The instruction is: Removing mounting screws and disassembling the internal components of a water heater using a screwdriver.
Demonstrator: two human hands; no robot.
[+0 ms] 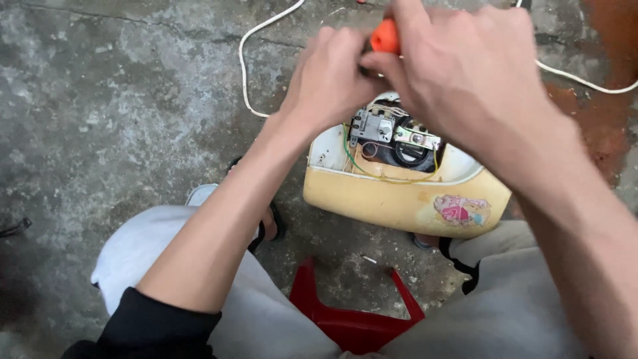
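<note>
head view, casing: yellow plastic appliance housing (399, 199) sitting on the concrete floor (119, 100) between the person's knees, opened up at the top, pink sticker (460, 211) on the near side
what's inside: a metal switch block (375, 126) with screws, a black round part (409, 151) under it, thin yellow and green wires (372, 174) looping along the inner edge
left hand: left hand (332, 80) curled in tight just above the opening, fingers bunched against the tool, looks pinched on the shaft but I can't really tell
right hand: right hand (465, 66) wrapped over the orange screwdriver handle (384, 36), fingers closed around it
tool position: above the far rim of the casing, squeezed between both hands
tool axis: seems to run steeply down into the housing, handle end up
hidden stuff: shaft and tip totally covered by the hands, far part of the casing too
cut off: white cord (249, 66) runs out of the top edge, red plastic stool (352, 319) under the person partly behind the grey trousers (266, 319)
</note>
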